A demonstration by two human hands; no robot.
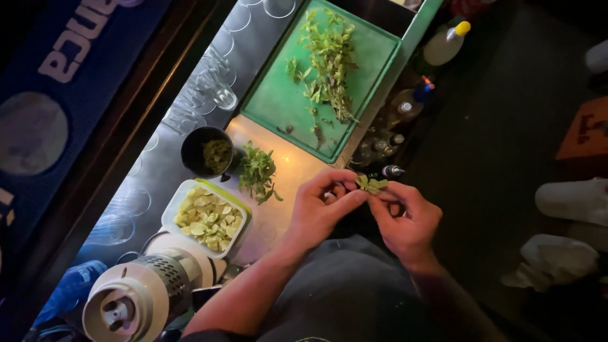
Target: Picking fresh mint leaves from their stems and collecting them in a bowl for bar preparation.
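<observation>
Mint sprig was pinched between fingers of the left hand and those of the right hand, held just off the desk's near edge. Farther in: container of lime wedges, loose mint pile, dark cup, then green cutting board with mint stems.

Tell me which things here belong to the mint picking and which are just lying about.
In use: mint sprig pinched between left hand and right hand; mint stems on green cutting board; picked mint pile; black cup.
Lying about: lime wedge tub, squeeze bottle, upturned glasses, juicer.
</observation>
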